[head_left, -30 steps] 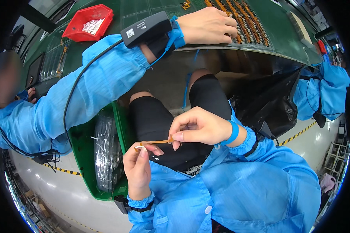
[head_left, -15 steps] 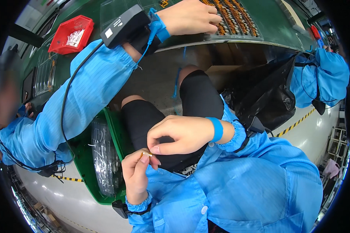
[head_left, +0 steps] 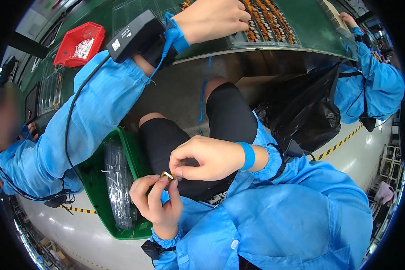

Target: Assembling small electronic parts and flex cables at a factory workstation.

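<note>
Above my lap, my left hand is closed with thumb and fingers pinching a small amber flexible strip with a white part. It looks like a flex circuit, though it is too small to make out fully. My right hand meets it from the right, thumb and forefinger closed on the strip's other end. A blue band circles my right wrist. Beneath and left of my hands stands a green bin holding a stack of clear plastic trays.
A co-worker's arm reaches across from the left to a tray of amber strips on the green table. A red box holds small white pieces. A black bag hangs at right, beside another person's blue sleeve.
My left hand has turned and its fingers have spread somewhat, so more of the strip shows. My right hand has barely moved. The right-hand person's hand has come up to the table edge.
</note>
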Action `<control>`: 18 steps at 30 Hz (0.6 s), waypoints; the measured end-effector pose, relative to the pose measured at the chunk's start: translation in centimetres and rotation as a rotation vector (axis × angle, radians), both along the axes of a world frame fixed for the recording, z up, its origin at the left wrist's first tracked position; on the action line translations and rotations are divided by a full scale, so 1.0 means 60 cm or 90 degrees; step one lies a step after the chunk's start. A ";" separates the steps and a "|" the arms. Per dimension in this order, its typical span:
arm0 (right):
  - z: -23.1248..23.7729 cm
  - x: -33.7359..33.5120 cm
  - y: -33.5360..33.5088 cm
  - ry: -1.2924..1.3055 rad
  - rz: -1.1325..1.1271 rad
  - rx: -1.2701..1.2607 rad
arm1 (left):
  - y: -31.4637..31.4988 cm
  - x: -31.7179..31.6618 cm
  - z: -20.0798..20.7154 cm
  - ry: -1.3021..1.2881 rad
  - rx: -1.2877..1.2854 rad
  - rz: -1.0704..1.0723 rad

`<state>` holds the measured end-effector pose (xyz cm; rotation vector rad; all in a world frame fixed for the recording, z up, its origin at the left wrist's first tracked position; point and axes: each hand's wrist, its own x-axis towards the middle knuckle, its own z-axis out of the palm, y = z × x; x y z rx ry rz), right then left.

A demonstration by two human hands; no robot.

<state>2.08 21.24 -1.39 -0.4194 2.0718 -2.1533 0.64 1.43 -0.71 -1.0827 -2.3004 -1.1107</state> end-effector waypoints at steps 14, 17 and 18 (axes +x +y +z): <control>0.006 0.002 0.005 0.129 0.036 0.122 | 0.005 -0.009 -0.001 -0.110 -0.018 0.012; 0.007 0.001 0.004 0.139 0.028 0.113 | -0.012 -0.022 -0.008 -0.203 0.153 0.103; 0.005 0.000 0.002 0.139 0.030 0.111 | -0.013 -0.027 -0.001 -0.219 0.208 0.195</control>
